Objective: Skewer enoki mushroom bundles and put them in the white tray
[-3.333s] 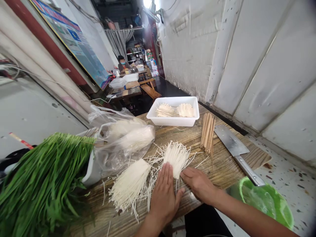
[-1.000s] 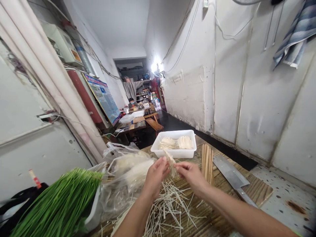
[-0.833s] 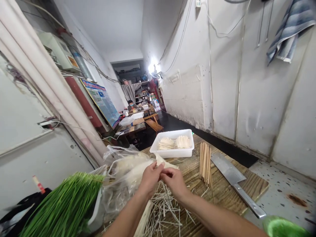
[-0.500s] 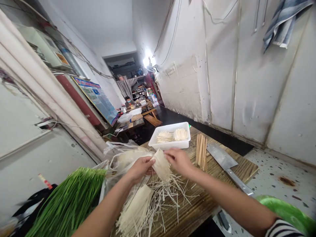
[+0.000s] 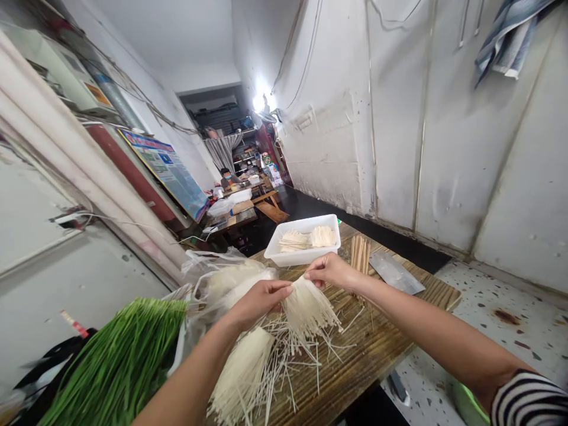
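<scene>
here, a pale mushroom bunch (image 5: 246, 367) lies nearest me on the worktop (image 5: 355, 367). just beyond, my left hand (image 5: 266, 296) and right hand (image 5: 326, 272) pinch the upper edge of a fanned bunch (image 5: 308, 305); i seem to be spreading it, which likely calls for light, even pressure next. farther off sits the white tray (image 5: 288, 258).

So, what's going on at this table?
A person holds a fanned-out bunch of thin white mushrooms by its upper end, one corner pinched in the left hand, the other in the right hand. Loose stems lie beneath, and a second bunch lies nearer the person. Beyond the hands, a white tray holds two pale portions. To its right are thin wooden sticks and a cleaver.
</scene>
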Tool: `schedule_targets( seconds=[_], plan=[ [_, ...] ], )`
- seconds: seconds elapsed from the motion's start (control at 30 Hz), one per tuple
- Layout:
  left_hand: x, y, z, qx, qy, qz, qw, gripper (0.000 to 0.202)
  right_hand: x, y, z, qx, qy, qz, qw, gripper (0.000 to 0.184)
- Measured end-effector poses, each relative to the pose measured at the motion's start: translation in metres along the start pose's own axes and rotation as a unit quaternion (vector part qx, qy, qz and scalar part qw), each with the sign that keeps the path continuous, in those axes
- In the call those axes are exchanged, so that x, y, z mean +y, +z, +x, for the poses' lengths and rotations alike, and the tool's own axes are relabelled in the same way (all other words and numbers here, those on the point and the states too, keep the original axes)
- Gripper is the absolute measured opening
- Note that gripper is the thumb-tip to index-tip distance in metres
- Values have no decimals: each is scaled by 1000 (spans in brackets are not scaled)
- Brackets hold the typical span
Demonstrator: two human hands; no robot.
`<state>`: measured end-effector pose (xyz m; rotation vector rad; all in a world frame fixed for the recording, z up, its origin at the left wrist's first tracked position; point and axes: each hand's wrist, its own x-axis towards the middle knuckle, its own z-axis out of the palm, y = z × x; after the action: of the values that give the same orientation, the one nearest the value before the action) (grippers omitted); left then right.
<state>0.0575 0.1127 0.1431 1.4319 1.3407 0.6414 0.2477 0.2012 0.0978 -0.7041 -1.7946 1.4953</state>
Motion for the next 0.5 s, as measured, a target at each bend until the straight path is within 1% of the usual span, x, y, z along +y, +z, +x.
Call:
schedule_targets(
  seconds=[0.07, 0.13, 0.33, 0.37, 0.43, 0.5],
  plan=[
    [0, 1, 4, 45, 42, 56, 997, 39, -2, -2, 1, 2, 8, 20, 1000, 32],
    [1, 1, 8, 73, 69, 92, 991, 35, -5, -3, 2, 4, 14, 36, 999, 31],
    [4, 4, 13, 149, 77, 182, 969, 27, -12, -3, 2, 1, 27, 68, 997, 33],
    [3, 4, 13, 158, 78, 192, 965, 27, -12, -4, 2, 0, 28, 71, 997, 33],
    [0, 3, 13, 156, 82, 192, 965, 30, -12, -5, 3, 1, 32, 77, 997, 33],
    [-3, 1, 13, 148, 89, 169, 970, 41, -11, -7, 4, 3, 34, 81, 996, 33]
  ],
)
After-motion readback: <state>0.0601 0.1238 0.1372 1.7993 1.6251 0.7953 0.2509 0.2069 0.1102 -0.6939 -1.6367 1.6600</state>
